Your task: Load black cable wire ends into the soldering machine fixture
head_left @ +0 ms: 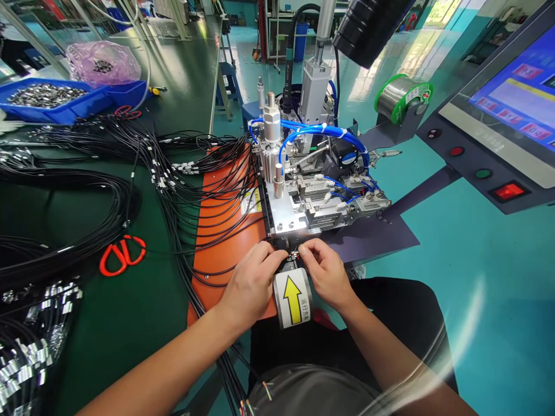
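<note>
At the front edge of a metal machine [281, 214], both hands meet. My left hand [255, 274] has thumb and fingers pinched near a black cable end, over the orange plate [225, 242]. Close by on the right, my right hand [325, 271] pinches at small coloured wire ends; the exact piece is too small to make out. Just below the fingertips is a white round part with a yellow arrow [293, 297]. Black cables [173, 231] run across the orange plate towards the machine.
Red-handled scissors [122, 255] lie on the green table [108, 323] among cable bundles. Blue trays [56, 101] of metal parts and a pink plastic bag [102, 63] stand at the back left. A solder spool [403, 98] and a control panel [489, 150] are at the right.
</note>
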`<state>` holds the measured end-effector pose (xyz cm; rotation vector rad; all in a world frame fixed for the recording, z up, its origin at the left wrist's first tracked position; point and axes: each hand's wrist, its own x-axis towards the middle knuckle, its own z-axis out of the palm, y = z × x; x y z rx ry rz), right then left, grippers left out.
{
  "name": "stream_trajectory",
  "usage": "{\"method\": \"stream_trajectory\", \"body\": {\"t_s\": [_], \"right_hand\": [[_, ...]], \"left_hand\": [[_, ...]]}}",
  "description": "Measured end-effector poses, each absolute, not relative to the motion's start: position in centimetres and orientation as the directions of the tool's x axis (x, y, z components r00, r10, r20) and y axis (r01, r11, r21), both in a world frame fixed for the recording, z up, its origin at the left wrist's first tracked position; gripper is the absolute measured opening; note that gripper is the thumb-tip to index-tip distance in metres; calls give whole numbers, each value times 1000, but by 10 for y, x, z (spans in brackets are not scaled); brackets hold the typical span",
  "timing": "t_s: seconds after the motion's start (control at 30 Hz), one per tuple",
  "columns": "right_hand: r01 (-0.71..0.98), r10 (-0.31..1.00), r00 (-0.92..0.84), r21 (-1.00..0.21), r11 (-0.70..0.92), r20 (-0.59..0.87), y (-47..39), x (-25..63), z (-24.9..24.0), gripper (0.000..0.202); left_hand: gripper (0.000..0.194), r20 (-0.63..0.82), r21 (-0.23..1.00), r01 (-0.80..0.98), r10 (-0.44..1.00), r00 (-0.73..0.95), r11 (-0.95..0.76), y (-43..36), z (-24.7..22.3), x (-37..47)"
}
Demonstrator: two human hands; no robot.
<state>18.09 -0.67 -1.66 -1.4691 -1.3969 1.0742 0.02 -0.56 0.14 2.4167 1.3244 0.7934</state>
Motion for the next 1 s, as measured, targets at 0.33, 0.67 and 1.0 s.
{"method": "stream_trajectory", "body": {"t_s": [0.33, 0.67, 1.0], "right_hand": [[303, 999, 30, -952, -48, -40, -7, 180, -19, 26], [315, 997, 32, -946, -73, -66, -6, 181, -16, 28], [347, 996, 51, -934, -82, -68, -7, 180, -18, 29]], "left_hand": [[25, 327, 456, 699, 834, 445, -551, -6, 3, 0], [24, 353, 435, 703, 824, 442, -563, -6, 3, 1], [24, 332, 432, 710, 830, 449, -557, -5, 0, 0]]}}
